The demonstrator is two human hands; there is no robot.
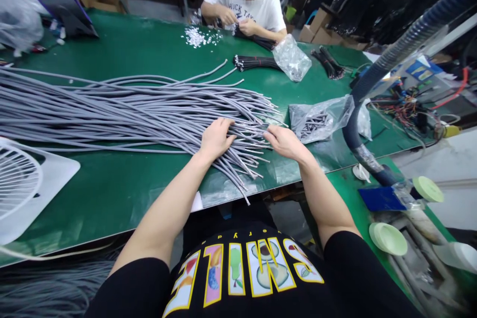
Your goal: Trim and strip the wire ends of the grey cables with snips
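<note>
A wide bundle of long grey cables (149, 104) lies across the green table, its cut ends fanned out in front of me. My left hand (217, 140) rests on top of the cables near those ends, thumb and fingers apart. At the tips, my right hand (283, 143) is closed, thumb against fingers, on the end of a grey cable. Just beyond it sits a clear plastic bag (316, 121) with many small dark grey pieces inside.
Across the green table (122, 39), a person (246, 5) handles small parts beside black cable bundles (257, 62) and scattered white bits (197, 37). A white fan (55, 164) lies at left. A thick flexible hose (391, 59) arches down at right, near pale green cups (387, 238).
</note>
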